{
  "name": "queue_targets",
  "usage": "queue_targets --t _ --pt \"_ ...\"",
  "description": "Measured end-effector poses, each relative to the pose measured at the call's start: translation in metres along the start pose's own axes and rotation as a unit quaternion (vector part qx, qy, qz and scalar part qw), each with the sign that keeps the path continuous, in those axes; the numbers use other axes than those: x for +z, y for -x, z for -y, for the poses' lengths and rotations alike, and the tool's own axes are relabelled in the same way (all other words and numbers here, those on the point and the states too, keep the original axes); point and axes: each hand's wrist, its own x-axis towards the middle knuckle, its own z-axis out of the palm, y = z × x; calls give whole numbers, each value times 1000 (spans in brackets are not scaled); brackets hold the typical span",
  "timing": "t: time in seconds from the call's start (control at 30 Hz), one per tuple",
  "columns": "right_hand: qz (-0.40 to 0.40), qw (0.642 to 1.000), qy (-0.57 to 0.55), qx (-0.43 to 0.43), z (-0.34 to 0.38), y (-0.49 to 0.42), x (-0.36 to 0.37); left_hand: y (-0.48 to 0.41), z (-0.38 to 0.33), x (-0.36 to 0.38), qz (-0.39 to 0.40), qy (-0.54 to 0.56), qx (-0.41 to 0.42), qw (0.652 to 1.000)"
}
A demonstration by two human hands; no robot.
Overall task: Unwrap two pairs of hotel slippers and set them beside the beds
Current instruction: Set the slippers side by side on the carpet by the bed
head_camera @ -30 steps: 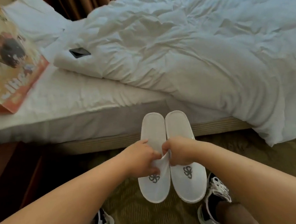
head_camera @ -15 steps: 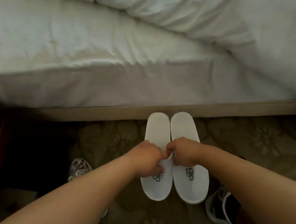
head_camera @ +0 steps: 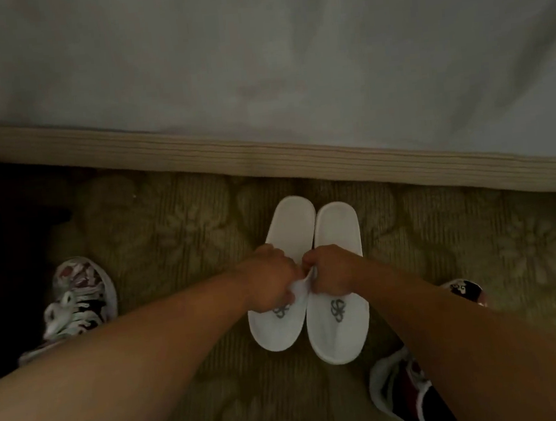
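Left hand (head_camera: 270, 280) closed on upper of left slipper (head_camera: 282, 325); right hand (head_camera: 331, 269) closed on upper of right slipper (head_camera: 340, 326); pair side by side, touching, on carpet (head_camera: 171, 241) near bed base (head_camera: 264, 154).

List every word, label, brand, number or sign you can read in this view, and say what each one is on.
No readable words or numbers anywhere.
Left slipper: grey looped emblem on the toe, partly covered by the left hand; a symbol, not letters.
Right slipper: the same grey looped emblem, fully visible; no letters.
Sneakers: patterned uppers, too blurred to read any brand.
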Motion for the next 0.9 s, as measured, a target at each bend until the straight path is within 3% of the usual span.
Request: queue_targets --t 0.63,0.9 --pt "-38 999 8 -16 -29 -45 17 -37 23 34 -20 10 -14 1000" --pt "9 1000 21 18 -44 -38 8 -43 9 29 -39 40 -36 998"
